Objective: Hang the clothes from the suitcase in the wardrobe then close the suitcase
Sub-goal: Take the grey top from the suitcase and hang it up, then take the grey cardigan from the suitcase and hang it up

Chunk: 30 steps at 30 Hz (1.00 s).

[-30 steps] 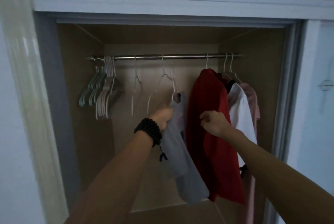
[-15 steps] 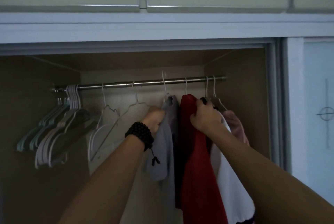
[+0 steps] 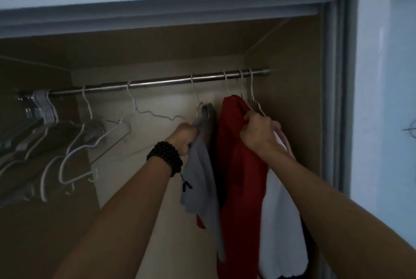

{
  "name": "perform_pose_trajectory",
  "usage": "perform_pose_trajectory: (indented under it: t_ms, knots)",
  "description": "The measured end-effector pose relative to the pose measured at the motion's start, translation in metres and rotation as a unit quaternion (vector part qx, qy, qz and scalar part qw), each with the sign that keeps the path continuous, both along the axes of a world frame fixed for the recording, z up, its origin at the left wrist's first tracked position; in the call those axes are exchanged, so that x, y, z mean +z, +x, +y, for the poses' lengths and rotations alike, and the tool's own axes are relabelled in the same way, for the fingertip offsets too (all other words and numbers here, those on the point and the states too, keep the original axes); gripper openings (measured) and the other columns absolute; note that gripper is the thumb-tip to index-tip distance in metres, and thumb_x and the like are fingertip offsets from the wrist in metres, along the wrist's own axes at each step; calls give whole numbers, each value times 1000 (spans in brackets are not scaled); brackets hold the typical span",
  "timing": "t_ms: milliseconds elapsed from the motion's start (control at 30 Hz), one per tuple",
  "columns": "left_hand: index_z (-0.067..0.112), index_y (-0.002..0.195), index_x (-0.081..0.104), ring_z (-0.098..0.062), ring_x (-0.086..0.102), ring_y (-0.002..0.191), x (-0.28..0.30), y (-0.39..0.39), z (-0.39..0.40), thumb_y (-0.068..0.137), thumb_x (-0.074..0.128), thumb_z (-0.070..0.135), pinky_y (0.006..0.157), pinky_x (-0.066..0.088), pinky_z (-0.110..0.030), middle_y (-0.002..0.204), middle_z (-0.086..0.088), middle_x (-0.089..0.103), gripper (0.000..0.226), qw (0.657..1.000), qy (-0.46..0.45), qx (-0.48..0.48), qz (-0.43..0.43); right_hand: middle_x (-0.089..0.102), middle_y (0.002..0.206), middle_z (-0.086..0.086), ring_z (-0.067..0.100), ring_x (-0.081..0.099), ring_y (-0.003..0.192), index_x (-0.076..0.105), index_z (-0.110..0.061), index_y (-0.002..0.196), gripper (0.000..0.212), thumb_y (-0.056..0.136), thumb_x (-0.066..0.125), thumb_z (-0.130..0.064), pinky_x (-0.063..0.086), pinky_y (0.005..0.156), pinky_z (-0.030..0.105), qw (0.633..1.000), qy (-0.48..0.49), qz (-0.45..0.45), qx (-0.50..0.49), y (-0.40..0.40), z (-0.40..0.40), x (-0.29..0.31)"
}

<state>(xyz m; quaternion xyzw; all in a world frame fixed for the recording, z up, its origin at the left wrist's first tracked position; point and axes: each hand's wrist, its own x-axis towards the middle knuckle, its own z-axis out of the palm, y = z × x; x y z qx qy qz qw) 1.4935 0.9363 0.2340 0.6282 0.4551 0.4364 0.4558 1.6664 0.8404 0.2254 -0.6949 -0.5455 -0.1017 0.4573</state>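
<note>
One metal rail (image 3: 157,82) crosses the open wardrobe (image 3: 292,98). Four garments hang at its right end: one grey garment (image 3: 200,177), one red garment (image 3: 240,166), one white garment (image 3: 281,222), and one pink garment (image 3: 284,141) mostly hidden behind the right hand. Two separate empty white hangers (image 3: 90,143) hang mid-rail; a bunch of empty hangers (image 3: 42,107) sits at the far left, too packed and blurred to count. Two hands are up among the clothes.

Left hand (image 3: 183,135), with a black bead bracelet (image 3: 165,157) on the wrist, has its fingers curled tight into the grey garment's upper edge, just under its hanger hook on the rail. The grey cloth falls down and right from that fist.

Right hand (image 3: 257,131) is closed in a fist at the red garment's shoulder, beside the white hanger wires; whether it grips cloth or hanger, cannot tell. Red garment hangs just left of and below this hand, touching the grey one. Suitcase not in view.
</note>
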Motion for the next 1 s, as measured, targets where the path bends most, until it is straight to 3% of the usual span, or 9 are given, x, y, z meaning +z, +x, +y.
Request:
perform_pose_trajectory:
  t_ms: [67, 200, 267, 367, 467, 567, 667, 800, 1000]
  knots:
    - [-12, 108, 59, -22, 63, 73, -10, 7, -5, 100, 46, 10, 52, 54, -20, 91, -16, 65, 26, 1000, 5, -5, 17, 69, 105, 18, 33, 66, 100, 61, -11, 115, 35, 83, 46, -9, 48, 85, 32, 1000, 4, -7, -7, 10, -2, -8]
    - [-7, 122, 57, -29, 67, 99, -31, -6, -23, 100, 52, 22, 86, 57, -34, 112, -18, 67, 38, 998, 32, -36, 39, 67, 108, 22, 36, 64, 100, 58, -7, 121, 34, 89, 46, -5, 48, 87, 34, 999, 12, -43, 0, -1, -7, -20]
    - [-2, 126, 55, -28, 66, 104, -39, -16, -39, 98, 54, 28, 91, 55, -37, 118, -17, 66, 41, 997, 55, -36, 35, 65, 113, 21, 35, 61, 104, 54, -8, 127, 37, 92, 45, -4, 45, 89, 34, 998, 7, -67, -7, -11, -9, -27]
    - [4, 130, 50, -19, 64, 99, -53, -46, -75, 96, 58, 26, 73, 56, -25, 118, -11, 64, 40, 994, 83, -19, 71, 51, 128, 21, 41, 48, 117, 47, -9, 131, 42, 89, 49, -11, 42, 94, 48, 995, -15, -82, -49, -38, -25, -34]
    - [14, 135, 44, -13, 55, 96, -67, -97, -118, 94, 61, 23, 65, 41, -17, 111, -4, 59, 45, 989, 84, 19, 119, 42, 133, 21, 44, 38, 122, 48, -11, 128, 44, 85, 54, -18, 34, 96, 54, 991, 4, -124, -48, -74, -54, -35]
    - [14, 134, 44, -13, 54, 90, -85, -159, -166, 93, 60, 12, 67, 42, -20, 108, -3, 56, 44, 985, 70, 54, 150, 51, 121, 19, 39, 43, 115, 58, -10, 118, 37, 81, 56, -14, 34, 91, 47, 976, 71, -200, 51, -111, -77, -49]
    - [3, 134, 47, -19, 55, 96, -116, -240, -235, 89, 60, -1, 78, 46, -25, 111, -7, 55, 48, 975, 59, 109, 184, 59, 104, 16, 37, 57, 97, 64, -9, 105, 33, 77, 48, -14, 48, 85, 43, 950, 86, -188, 235, -174, -107, -84]
    - [5, 135, 47, -19, 56, 94, -171, -338, -343, 87, 57, -7, 69, 47, -15, 110, -5, 54, 51, 962, 3, 166, 215, 62, 94, 12, 32, 62, 86, 66, -10, 103, 32, 76, 50, -4, 51, 80, 35, 897, -13, -173, 407, -273, -163, -158]
    - [7, 129, 48, -23, 61, 85, -277, -463, -493, 87, 63, -1, 73, 51, -31, 107, -8, 61, 45, 942, -102, 244, 206, 65, 79, 5, 22, 62, 76, 68, -10, 110, 31, 83, 55, -3, 44, 72, 24, 783, -197, -217, 549, -399, -260, -261]
